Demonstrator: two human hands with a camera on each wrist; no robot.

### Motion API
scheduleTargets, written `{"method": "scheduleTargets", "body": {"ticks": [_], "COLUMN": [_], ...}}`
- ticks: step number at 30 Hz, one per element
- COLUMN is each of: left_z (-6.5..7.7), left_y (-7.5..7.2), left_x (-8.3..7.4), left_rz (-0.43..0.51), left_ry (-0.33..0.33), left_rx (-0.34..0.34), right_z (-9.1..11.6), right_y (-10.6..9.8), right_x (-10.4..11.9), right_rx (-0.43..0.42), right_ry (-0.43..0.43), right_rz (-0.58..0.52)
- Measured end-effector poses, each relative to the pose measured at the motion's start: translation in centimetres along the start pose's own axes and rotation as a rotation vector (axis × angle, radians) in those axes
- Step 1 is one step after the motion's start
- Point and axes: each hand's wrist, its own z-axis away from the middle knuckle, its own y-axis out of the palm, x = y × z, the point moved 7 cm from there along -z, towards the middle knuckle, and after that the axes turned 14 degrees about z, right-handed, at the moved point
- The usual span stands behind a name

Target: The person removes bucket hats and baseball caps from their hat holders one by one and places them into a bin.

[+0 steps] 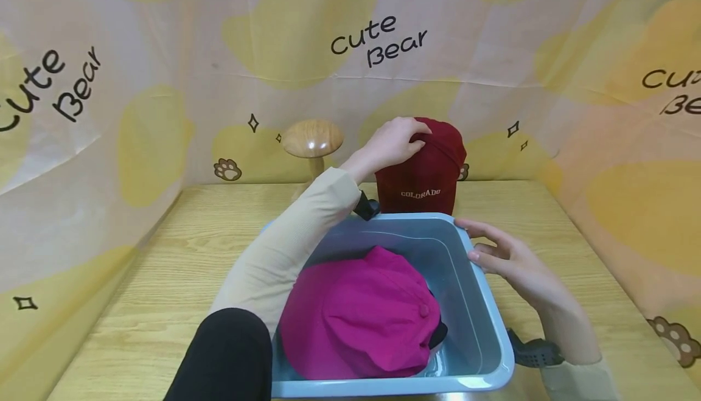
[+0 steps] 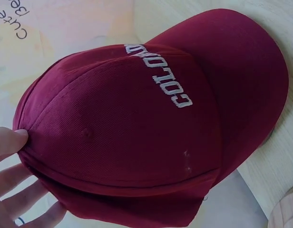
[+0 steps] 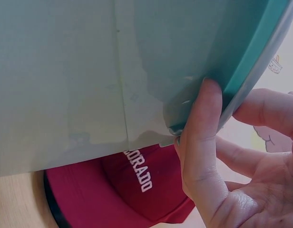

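Observation:
In the head view my left hand (image 1: 397, 142) reaches past the tub and pinches the top of a dark red baseball cap (image 1: 402, 176) lettered COLORADO. The left wrist view shows the thumb on the crown (image 2: 108, 133), with the other fingers partly hidden behind it. My right hand (image 1: 515, 264) grips the right rim of a light blue plastic tub (image 1: 493, 322) near its far corner. Lying inside the tub is a magenta baseball cap (image 1: 361, 316). From the right wrist view, fingers (image 3: 203, 123) press the tub's side beneath its lip.
Behind my left forearm stands a wooden hat stand (image 1: 312, 139) with a rounded, mushroom-like top. A wood-grain table (image 1: 164, 267) lies under everything. Patterned cloth (image 1: 285, 36) hangs at the back and sides. A black rounded shape (image 1: 224, 358) covers the lower left.

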Motion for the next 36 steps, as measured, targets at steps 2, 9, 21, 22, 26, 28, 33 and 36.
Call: {"method": "scheduleTargets", "body": {"ticks": [2, 9, 21, 22, 26, 28, 33, 36], "left_z": [0.1, 0.3, 0.2, 0.2, 0.5, 0.7, 1.2, 1.5], "left_y": [-0.2, -0.9, -2.0, -2.1, -2.9, -3.3, -4.0, -4.3], "left_x": [0.0, -0.1, 0.0, 0.0, -0.4, -0.7, -1.8, -2.6], "left_rz": [0.015, 0.051, 0.098, 0.102, 0.13, 0.142, 0.125, 0.088], "left_ry": [-0.01, 0.004, 0.077, 0.081, 0.107, 0.133, 0.211, 0.255], "left_rx": [-0.01, -0.082, -0.213, -0.225, -0.298, -0.33, -0.363, -0.375], "right_z": [0.0, 0.1, 0.1, 0.1, 0.2, 0.2, 0.3, 0.3], "right_y": [0.0, 0.0, 0.0, 0.0, 0.1, 0.0, 0.0, -0.1], "right_x": [0.1, 0.1, 0.0, 0.0, 0.0, 0.0, 0.0, 0.1], "right_rx": [0.004, 0.006, 0.002, 0.002, 0.002, 0.001, 0.0, 0.0], "right_ry": [-0.003, 0.001, 0.009, 0.01, 0.012, 0.013, 0.016, 0.015], "right_rz": [-0.002, -0.003, -0.005, -0.005, -0.004, -0.004, -0.008, -0.006]}}
